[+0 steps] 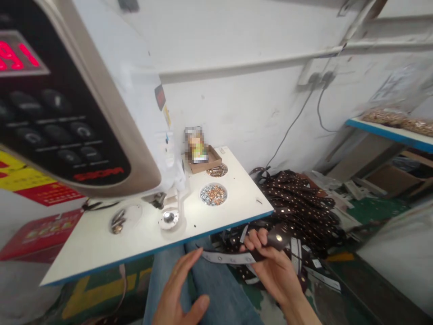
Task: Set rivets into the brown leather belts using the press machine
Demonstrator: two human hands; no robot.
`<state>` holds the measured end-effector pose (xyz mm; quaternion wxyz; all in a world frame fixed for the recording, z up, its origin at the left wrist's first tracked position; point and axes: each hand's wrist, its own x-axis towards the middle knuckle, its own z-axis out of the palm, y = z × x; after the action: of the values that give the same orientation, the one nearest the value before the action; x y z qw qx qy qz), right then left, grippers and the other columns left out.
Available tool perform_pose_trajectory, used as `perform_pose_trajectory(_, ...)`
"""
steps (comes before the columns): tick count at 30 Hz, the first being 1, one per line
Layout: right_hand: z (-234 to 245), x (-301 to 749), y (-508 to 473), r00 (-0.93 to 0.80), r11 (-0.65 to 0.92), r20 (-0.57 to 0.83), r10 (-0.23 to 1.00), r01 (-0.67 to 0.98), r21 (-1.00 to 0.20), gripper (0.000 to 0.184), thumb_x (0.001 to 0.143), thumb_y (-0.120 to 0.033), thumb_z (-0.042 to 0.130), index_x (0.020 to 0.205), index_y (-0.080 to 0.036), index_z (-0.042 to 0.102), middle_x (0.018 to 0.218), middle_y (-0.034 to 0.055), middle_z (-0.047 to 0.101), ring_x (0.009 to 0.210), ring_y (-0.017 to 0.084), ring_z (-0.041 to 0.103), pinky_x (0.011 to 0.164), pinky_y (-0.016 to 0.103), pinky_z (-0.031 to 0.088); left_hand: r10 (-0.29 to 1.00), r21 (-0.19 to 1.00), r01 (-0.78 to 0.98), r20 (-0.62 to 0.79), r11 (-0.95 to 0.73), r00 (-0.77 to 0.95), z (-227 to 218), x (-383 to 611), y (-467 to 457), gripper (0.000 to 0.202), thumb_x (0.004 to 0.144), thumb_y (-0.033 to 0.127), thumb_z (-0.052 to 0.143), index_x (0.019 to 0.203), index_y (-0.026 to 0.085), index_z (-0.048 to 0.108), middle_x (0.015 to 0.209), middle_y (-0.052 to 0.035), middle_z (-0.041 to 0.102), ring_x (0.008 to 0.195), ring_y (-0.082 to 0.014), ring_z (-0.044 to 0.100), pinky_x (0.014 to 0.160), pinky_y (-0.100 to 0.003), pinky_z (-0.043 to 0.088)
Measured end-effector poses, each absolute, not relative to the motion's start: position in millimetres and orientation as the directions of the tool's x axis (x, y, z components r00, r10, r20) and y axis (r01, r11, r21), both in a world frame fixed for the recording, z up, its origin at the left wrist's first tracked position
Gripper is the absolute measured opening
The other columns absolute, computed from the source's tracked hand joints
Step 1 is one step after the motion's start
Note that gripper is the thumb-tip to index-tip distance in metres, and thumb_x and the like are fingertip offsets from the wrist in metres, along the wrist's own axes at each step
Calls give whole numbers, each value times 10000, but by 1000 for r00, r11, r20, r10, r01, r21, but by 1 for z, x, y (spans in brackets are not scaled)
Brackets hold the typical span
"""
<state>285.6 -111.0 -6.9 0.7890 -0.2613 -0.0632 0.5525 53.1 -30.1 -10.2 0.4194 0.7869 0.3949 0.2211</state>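
Note:
My right hand [270, 266] is closed round a dark brown studded strap [279, 239], whose pale underside [230, 258] runs left toward my other hand. My left hand [179, 293] is open, fingers stretched out, with its fingertips just touching the strap's pale end above my jeans-clad lap. Both hands are below the front edge of the white work table [101, 239]. On the table sit two round dishes of small metal rivets [213, 194], and the machine's press head [168, 217] stands over its round base.
A large machine control panel [57, 104] with red digits fills the upper left. A pile of dark studded straps [301, 203] lies on the floor to the right. A small cardboard box [206, 160] stands at the table's back. A blue-edged shelf [392, 131] is far right.

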Motion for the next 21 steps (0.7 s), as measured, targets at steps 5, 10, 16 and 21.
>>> perform_pose_trajectory(5,39,252,-80,332,266,-233,914,-924,-273,245,597,-52,685,724,-210,548,706,-64,479,705,84,549,812,232,517,760,824,427,7,-373,649,19,66,-22,482,751,287,708,1220,258,597,1164,-89,614,1132,-276,570,1029,-486,448)
perform_pose_trajectory(10,54,231,-74,311,208,-197,930,-885,-416,198,635,-107,720,755,-220,611,733,-53,560,751,105,586,822,252,512,713,822,320,142,-472,686,29,58,-20,610,697,308,777,1260,254,549,1283,-85,555,1200,-276,523,1027,-428,456)
perform_pose_trajectory(16,18,214,-61,400,130,-150,904,-594,-794,201,732,-358,761,868,-218,716,808,4,635,777,155,574,726,273,482,770,796,377,166,-474,616,28,41,-5,336,815,288,668,1145,249,618,1030,-16,709,884,-196,669,846,-310,540)
perform_pose_trajectory(21,-2,217,-31,516,92,-112,849,-354,-931,263,738,-424,746,910,-228,711,824,6,645,775,174,576,703,287,466,754,677,461,218,-574,620,24,21,35,370,799,382,705,1134,243,628,1004,-16,711,895,-205,676,792,-287,542)
